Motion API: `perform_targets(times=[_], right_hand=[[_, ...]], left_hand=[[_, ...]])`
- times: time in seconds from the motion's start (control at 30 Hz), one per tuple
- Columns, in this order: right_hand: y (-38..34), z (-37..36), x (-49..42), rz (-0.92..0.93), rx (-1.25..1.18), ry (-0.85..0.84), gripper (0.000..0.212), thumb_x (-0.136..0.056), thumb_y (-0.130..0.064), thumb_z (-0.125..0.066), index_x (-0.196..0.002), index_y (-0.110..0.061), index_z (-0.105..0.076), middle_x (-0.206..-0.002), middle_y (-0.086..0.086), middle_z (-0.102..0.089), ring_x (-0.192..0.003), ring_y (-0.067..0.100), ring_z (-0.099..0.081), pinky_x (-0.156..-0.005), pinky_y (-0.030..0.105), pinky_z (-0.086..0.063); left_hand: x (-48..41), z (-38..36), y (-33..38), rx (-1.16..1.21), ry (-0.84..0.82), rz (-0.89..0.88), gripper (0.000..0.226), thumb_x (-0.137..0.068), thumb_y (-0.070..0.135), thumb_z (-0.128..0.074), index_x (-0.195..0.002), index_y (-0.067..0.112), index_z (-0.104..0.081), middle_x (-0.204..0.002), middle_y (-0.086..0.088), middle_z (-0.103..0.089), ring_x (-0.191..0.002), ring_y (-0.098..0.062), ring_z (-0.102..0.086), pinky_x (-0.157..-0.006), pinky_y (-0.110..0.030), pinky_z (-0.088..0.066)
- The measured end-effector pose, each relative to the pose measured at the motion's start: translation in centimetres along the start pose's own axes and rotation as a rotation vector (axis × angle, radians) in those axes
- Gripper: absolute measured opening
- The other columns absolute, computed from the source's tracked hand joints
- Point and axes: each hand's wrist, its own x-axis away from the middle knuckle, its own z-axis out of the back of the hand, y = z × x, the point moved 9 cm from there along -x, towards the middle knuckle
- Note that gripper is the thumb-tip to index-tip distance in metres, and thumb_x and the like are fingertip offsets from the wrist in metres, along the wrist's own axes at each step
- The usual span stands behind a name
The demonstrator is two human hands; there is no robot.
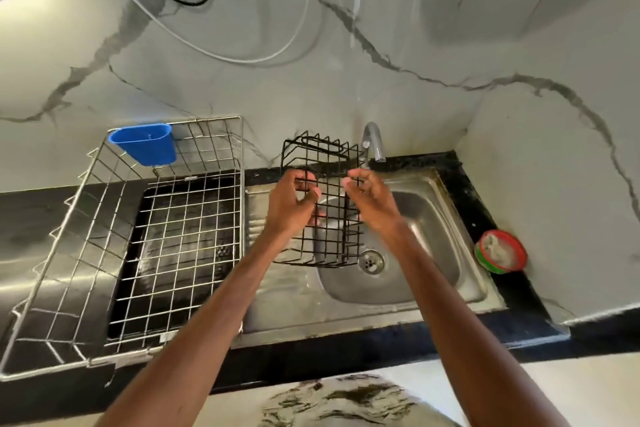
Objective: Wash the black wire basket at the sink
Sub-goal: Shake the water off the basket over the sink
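The black wire basket is held upright above the steel sink, just left of the tap. My left hand grips the basket's left side, with fingers curled through the wires. On the basket's right side, my right hand pinches the wires with its fingertips. The lower edge of the basket hangs over the basin near the drain. Whether water runs from the tap is unclear.
A large steel wire dish rack with a blue plastic cup hooked on its back rim stands on the counter to the left. A red and green round container sits on the counter right of the sink. Marble wall behind.
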Motion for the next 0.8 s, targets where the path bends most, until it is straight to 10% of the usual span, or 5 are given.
perform_targets(times=[0.17, 0.33, 0.57, 0.7, 0.8], right_hand=[[1.4, 0.3, 1.1, -0.083, -0.065, 0.17, 0.081, -0.079, -0.043, -0.084, -0.145, -0.026, -0.039, -0.141, 0.004, -0.054, -0.124, 0.022, -0.057, -0.099, 0.034, -0.052], [1.5, -0.7, 2.6, -0.096, -0.003, 0.076, 0.067, -0.094, -0.045, -0.068, -0.15, -0.019, -0.041, -0.116, 0.002, -0.07, -0.092, 0.013, -0.068, -0.078, 0.023, -0.056], [-9.7, 2.4, 4.8, 0.478, 0.085, 0.41, 0.045, -0.1, -0.024, -0.063, -0.14, -0.005, -0.055, -0.109, 0.001, -0.071, -0.08, 0.015, -0.067, -0.067, 0.001, -0.047], [-4.7, -1.6, 3.8, 0.219, 0.223, 0.22, 0.053, -0.1, -0.03, -0.063, -0.146, -0.01, -0.049, -0.123, 0.013, -0.07, -0.063, -0.001, -0.057, -0.071, 0.032, -0.063], [-4.9, -2.8, 4.3, 0.177, 0.238, 0.207, 0.057, -0.1, -0.032, -0.062, -0.149, -0.009, -0.046, -0.121, 0.014, -0.071, -0.064, -0.006, -0.06, -0.073, 0.028, -0.062]], left_hand=[[0.8, 0.8, 0.5, 0.053, 0.011, 0.027, 0.031, -0.099, 0.011, -0.068, -0.127, 0.011, -0.055, -0.117, -0.002, -0.064, -0.07, -0.025, -0.077, -0.057, -0.038, -0.064], [1.9, 1.5, 0.5, 0.109, -0.01, 0.023, 0.037, -0.1, 0.011, -0.065, -0.134, 0.006, -0.052, -0.124, -0.008, -0.063, -0.068, -0.019, -0.076, -0.054, -0.03, -0.061], [1.3, 4.9, 4.9, 0.342, 0.016, -0.099, 0.023, -0.103, 0.008, -0.06, -0.125, 0.009, -0.056, -0.122, -0.014, -0.07, -0.076, -0.025, -0.077, -0.061, -0.041, -0.064], [1.7, 4.0, -0.1, 0.233, -0.072, 0.109, 0.028, -0.104, 0.006, -0.056, -0.132, 0.006, -0.053, -0.13, -0.018, -0.066, -0.08, -0.027, -0.078, -0.069, -0.044, -0.065], [1.4, 4.6, -1.6, 0.264, -0.108, 0.14, 0.029, -0.104, 0.006, -0.055, -0.133, 0.007, -0.054, -0.126, -0.011, -0.068, -0.082, -0.029, -0.078, -0.074, -0.048, -0.065]])
